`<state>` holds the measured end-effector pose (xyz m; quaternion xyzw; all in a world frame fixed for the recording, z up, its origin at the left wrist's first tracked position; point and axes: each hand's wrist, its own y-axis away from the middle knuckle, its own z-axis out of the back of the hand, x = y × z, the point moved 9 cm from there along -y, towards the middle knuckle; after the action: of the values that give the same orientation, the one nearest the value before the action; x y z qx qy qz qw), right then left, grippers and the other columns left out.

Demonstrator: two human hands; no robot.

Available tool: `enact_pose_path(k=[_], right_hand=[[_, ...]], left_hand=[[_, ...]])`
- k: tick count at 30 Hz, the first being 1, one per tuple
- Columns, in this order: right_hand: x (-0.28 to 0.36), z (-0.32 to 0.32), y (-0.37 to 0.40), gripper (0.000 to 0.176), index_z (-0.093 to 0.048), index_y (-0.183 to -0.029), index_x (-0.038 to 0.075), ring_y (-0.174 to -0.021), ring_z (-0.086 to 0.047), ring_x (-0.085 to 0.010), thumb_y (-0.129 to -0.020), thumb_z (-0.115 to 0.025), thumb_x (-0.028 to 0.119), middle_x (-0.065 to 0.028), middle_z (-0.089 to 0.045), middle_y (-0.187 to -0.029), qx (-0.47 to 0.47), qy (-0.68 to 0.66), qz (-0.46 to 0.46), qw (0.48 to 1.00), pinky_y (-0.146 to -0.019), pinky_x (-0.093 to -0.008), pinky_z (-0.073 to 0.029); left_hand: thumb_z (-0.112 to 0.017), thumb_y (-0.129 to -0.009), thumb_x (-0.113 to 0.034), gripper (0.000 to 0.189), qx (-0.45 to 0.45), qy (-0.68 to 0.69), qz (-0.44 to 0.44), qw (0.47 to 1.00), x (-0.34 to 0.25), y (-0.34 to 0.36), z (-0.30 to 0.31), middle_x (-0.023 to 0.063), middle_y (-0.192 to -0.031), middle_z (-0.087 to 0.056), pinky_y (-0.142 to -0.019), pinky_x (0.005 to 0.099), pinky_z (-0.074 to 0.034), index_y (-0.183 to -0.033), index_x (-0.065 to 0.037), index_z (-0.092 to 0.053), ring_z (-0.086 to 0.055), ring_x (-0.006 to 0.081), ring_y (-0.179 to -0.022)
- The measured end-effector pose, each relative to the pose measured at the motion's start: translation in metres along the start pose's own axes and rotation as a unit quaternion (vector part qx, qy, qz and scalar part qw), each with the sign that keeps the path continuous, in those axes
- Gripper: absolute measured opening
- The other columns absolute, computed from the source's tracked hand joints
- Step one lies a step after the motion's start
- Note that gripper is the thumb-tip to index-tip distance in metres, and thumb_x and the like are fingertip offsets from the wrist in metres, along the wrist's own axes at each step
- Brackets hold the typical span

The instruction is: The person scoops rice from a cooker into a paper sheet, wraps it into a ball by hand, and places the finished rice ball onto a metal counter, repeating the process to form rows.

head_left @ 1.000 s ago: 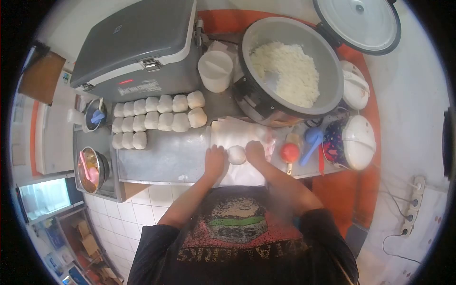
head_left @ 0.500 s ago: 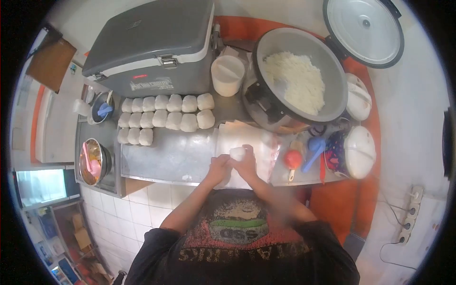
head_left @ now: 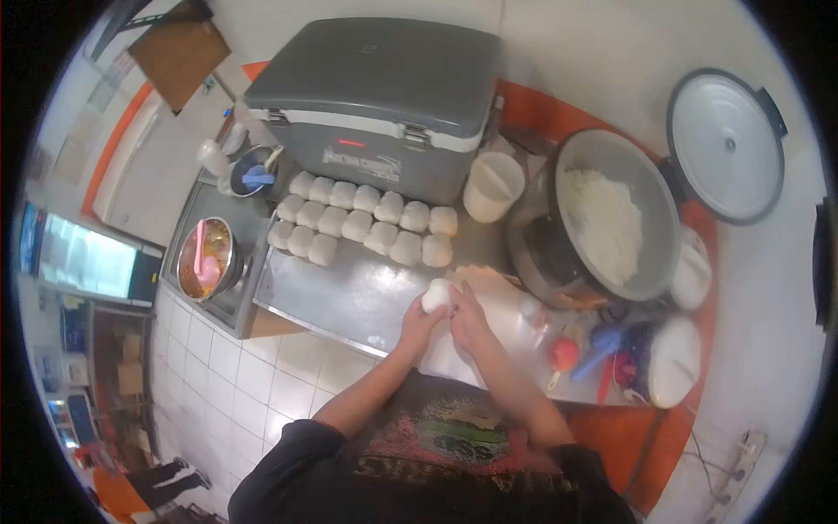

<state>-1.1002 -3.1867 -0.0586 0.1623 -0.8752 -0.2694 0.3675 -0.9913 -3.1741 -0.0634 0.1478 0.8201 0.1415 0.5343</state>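
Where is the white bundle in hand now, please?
In the head view, the white bundle is near centre, held by the left hand and right hand, below the bundle rows' right end.

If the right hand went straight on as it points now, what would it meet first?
Past the held white ball, the right hand would likely meet the white bundle at the middle row's right end; depth is unclear, so it might pass above.
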Motion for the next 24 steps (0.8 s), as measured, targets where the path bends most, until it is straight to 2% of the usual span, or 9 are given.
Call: enact_pose_path(k=[3,5,10,13,15,16,20,23,24], right_hand=[[0.016,0.024,0.008,0.079,-0.023,-0.154,0.003,-0.13,-0.045,-0.0241,-0.093,-0.066,0.026,-0.0131,-0.04,-0.148,-0.015,0.158,0.042,0.986,-0.108,-0.0376,-0.037],[0.046,0.106,0.015,0.066,-0.032,-0.149,0.003,-0.125,-0.049,-0.0217,-0.095,-0.062,0.025,-0.0108,-0.048,-0.141,-0.07,0.227,0.176,0.955,-0.105,-0.0355,-0.04],[0.148,0.306,0.107,0.055,-0.045,-0.135,0.001,-0.112,-0.056,-0.0271,-0.092,-0.064,0.03,-0.0142,-0.056,-0.129,-0.476,0.328,0.352,0.737,-0.098,-0.0379,-0.045],[0.189,0.386,0.159,0.054,-0.051,-0.127,0.0,-0.106,-0.059,-0.032,-0.089,-0.068,0.034,-0.0173,-0.058,-0.123,-0.614,0.345,0.231,0.671,-0.095,-0.0405,-0.048],[0.208,0.334,0.171,0.055,-0.052,-0.126,-0.001,-0.112,-0.057,-0.0363,-0.087,-0.07,0.032,-0.0193,-0.058,-0.126,-0.713,0.533,0.066,0.451,-0.097,-0.0434,-0.047],[0.214,0.351,0.172,0.054,-0.052,-0.126,-0.001,-0.111,-0.058,-0.0369,-0.086,-0.069,0.03,-0.0197,-0.058,-0.125,-0.721,0.548,0.036,0.422,-0.097,-0.044,-0.047],[0.217,0.423,0.143,0.051,-0.052,-0.125,-0.002,-0.105,-0.059,-0.0389,-0.084,-0.069,0.023,-0.0213,-0.058,-0.122,-0.66,0.541,0.12,0.508,-0.094,-0.0464,-0.048],[0.22,0.444,0.124,0.049,-0.051,-0.124,-0.002,-0.101,-0.06,-0.0405,-0.083,-0.068,0.018,-0.0225,-0.059,-0.12,-0.628,0.509,0.221,0.546,-0.091,-0.0481,-0.048],[0.22,0.448,0.122,0.048,-0.051,-0.124,-0.002,-0.1,-0.06,-0.041,-0.082,-0.068,0.016,-0.0229,-0.059,-0.119,-0.618,0.49,0.255,0.56,-0.091,-0.0487,-0.048]], left_hand=[[-0.064,-0.093,-0.019,0.043,-0.049,0.187,0.043,0.98,0.001,-0.017,0.041,0.0112,-0.117,-0.064,-0.097,0.034,-0.048,-0.129,0.001,-0.052,-0.063,0.0218,-0.108],[-0.066,-0.092,-0.021,0.04,-0.139,0.189,0.054,0.971,0.008,-0.039,0.103,0.011,-0.116,-0.064,-0.093,0.0343,-0.05,-0.124,0.0,-0.055,-0.064,0.0221,-0.104],[-0.074,-0.083,-0.015,0.047,-0.331,0.129,0.008,0.935,-0.041,-0.071,0.203,0.0135,-0.108,-0.06,-0.076,0.0367,-0.052,-0.119,0.007,-0.053,-0.062,0.0226,-0.091],[-0.076,-0.083,-0.014,0.05,-0.363,0.175,-0.013,0.915,-0.052,-0.1,0.228,0.0137,-0.111,-0.061,-0.074,0.0369,-0.053,-0.122,0.007,-0.054,-0.062,0.0223,-0.092],[-0.077,-0.083,-0.016,0.051,-0.357,0.195,-0.017,0.913,-0.041,-0.12,0.243,0.0136,-0.111,-0.062,-0.074,0.0366,-0.053,-0.123,0.005,-0.054,-0.063,0.0231,-0.092],[-0.077,-0.084,-0.02,0.051,-0.353,0.189,-0.014,0.916,-0.034,-0.127,0.249,0.0134,-0.111,-0.062,-0.075,0.0365,-0.053,-0.123,0.004,-0.054,-0.063,0.0241,-0.092],[-0.075,-0.088,-0.024,0.046,-0.397,0.122,-0.064,0.907,-0.018,-0.137,0.278,0.0133,-0.11,-0.064,-0.08,0.0391,-0.053,-0.122,0.002,-0.059,-0.063,0.026,-0.097],[-0.07,-0.088,-0.028,0.045,-0.481,0.084,-0.074,0.869,-0.051,-0.087,0.213,0.0105,-0.097,-0.064,-0.083,0.0395,-0.051,-0.115,0.007,-0.062,-0.06,0.0244,-0.086],[-0.069,-0.088,-0.028,0.051,-0.478,0.064,-0.06,0.874,-0.058,-0.071,0.19,0.0126,-0.11,-0.06,-0.086,0.0382,-0.05,-0.123,0.007,-0.054,-0.058,0.0243,-0.094]])
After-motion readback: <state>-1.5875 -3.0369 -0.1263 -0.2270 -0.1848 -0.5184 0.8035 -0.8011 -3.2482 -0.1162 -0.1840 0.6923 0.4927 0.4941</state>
